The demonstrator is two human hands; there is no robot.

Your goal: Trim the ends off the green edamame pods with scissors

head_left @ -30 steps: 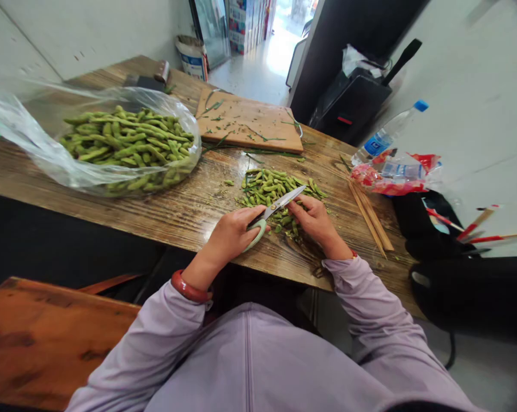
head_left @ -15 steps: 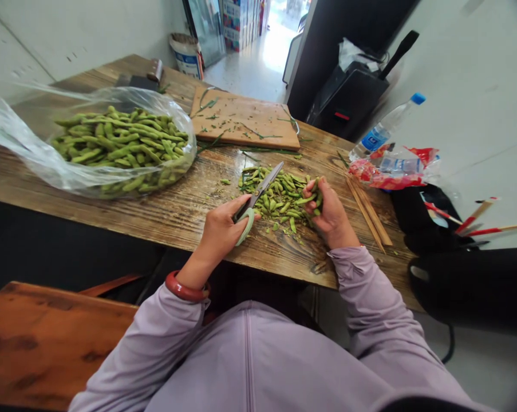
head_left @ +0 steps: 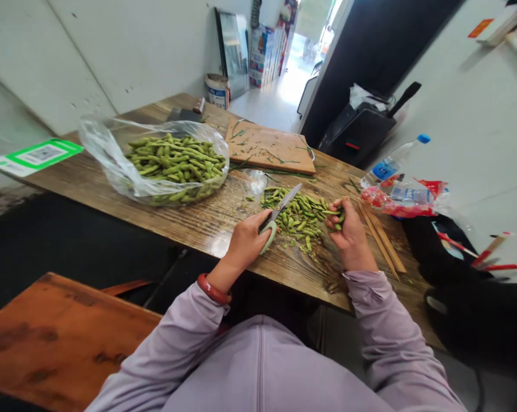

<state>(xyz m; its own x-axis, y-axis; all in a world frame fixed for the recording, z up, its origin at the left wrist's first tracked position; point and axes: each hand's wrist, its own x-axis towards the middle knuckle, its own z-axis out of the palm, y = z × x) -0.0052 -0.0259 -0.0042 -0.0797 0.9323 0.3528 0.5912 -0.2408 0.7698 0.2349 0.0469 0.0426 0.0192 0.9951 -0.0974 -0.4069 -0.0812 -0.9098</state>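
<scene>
My left hand [head_left: 248, 239] is closed round the pale green handle of a pair of scissors [head_left: 283, 209], whose blades point up and away to the right. In my right hand [head_left: 348, 229] are a few green soybean pods [head_left: 336, 216], gripped between thumb and fingers. Between and beyond my hands, a heap of loose pods and trimmings [head_left: 299, 214] lies on the wooden table [head_left: 189, 220]. To the left, a clear plastic bag [head_left: 112, 166] stands open, full of whole soybean pods [head_left: 181, 160].
A cutting board [head_left: 267, 143] with green scraps lies behind the heap, a cleaver [head_left: 189, 113] beyond it. On the right are chopsticks [head_left: 381, 240], a water bottle [head_left: 391, 163] and red-and-clear packaging [head_left: 406, 197]. A green-edged QR card [head_left: 39, 155] lies far left; a wooden stool [head_left: 64, 343] stands below.
The head view has shifted left and up, so everything sits lower and further right, and the QR card shows fully. Both hands keep their holds on the scissors and pods.
</scene>
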